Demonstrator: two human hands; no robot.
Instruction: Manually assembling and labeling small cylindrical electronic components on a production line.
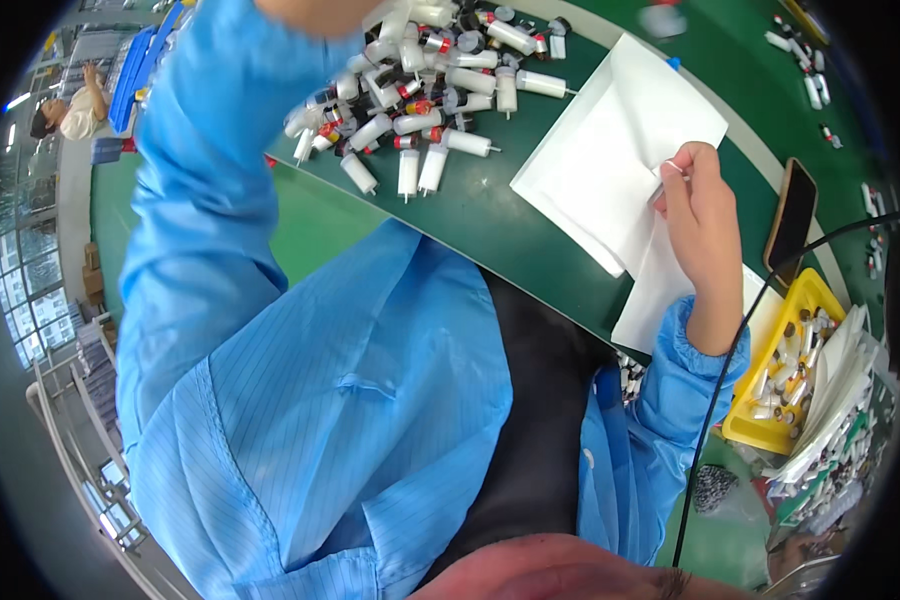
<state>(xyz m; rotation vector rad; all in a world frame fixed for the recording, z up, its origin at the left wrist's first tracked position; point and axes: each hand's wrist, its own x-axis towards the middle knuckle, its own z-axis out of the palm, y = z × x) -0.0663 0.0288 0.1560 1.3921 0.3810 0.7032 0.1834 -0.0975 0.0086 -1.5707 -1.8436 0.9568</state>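
My right hand (705,215) is closed in a pinch over white paper (610,150) with folded, raised edges. Between its fingertips is a small whitish part (659,178), mostly hidden by the fingers. At the top edge my left hand (320,12) is blurred and partly cut off, so its fingers do not show. It is beside a heap of small white cylinders (433,165), many with a thin tip at one end and some with red or black bands. The heap lies on the dark green table (500,225), left of the paper.
Right of the paper lies a phone (792,215). A black cable (715,400) hangs across my right sleeve. A yellow basket (750,425) holds several small parts, with filled bags (835,470) beside it. Small parts (805,60) lie at the far right. Another person (75,110) is at the far left.
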